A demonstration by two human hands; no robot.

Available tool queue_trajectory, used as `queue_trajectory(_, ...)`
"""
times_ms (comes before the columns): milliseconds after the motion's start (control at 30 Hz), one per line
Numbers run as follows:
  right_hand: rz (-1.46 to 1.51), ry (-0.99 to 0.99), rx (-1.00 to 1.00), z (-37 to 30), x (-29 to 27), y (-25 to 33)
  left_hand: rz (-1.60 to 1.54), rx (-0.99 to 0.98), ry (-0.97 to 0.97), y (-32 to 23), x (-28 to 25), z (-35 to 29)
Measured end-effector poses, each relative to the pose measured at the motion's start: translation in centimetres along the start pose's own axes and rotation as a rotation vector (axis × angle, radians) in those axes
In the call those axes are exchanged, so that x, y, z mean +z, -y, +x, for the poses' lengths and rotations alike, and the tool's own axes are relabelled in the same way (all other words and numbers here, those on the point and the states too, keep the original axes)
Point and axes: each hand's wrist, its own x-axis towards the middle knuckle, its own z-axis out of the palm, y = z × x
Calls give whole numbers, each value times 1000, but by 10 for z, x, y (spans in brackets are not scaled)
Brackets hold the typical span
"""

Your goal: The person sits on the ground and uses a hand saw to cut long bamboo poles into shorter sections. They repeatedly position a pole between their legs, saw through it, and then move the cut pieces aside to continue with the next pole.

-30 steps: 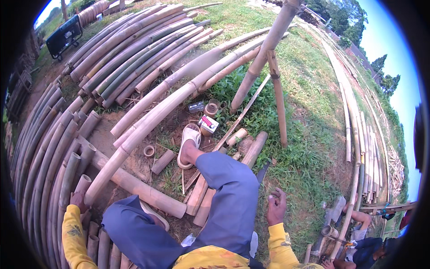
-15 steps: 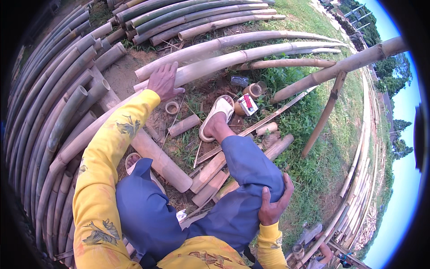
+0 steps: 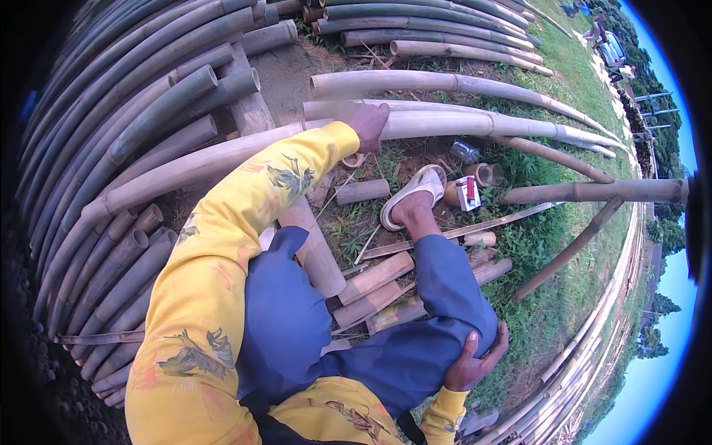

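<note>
My left hand (image 3: 363, 124) is closed over a long pale bamboo pole (image 3: 437, 124), its fingers bent around the pole's upper side and partly hidden from view. The pole curves from the stack on the left to far right. Two more poles lie just beyond it, one a separate bamboo pole (image 3: 386, 83) with its cut end showing. My right hand (image 3: 478, 362) rests on my bent right knee (image 3: 475, 319), fingers apart and holding nothing. Short bamboo pieces (image 3: 378, 278) lie on the ground between my legs, beside a thick bamboo section (image 3: 311, 252).
Stacked bamboo poles (image 3: 126, 141) fill the left, and more poles (image 3: 445, 30) lie at the far side. Near my sandalled foot (image 3: 415, 194) are a bamboo cup (image 3: 486, 175) and a small white box with a red lighter-like item (image 3: 469, 193). A propped pole (image 3: 593, 193) stands right.
The view has turned, so the scene sits farther right and lower left. My left hand's fingers, spread flat on the pole before, are now bent around it. My right hand stays on the knee.
</note>
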Motion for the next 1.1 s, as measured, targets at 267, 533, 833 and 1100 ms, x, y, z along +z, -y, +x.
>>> queue_trajectory(267,61,-12,-85,4,0,-5,68,-157,-70,172,-112,-200)
queue_trajectory(533,24,-17,-136,4,2,-10,257,-477,3,315,-172,-410)
queue_trajectory(833,-1,-84,-151,16,1,-11,399,-679,264,362,-65,-482)
queue_trajectory(1100,-107,-116,-164,11,2,-4,522,-719,224,382,-80,-439)
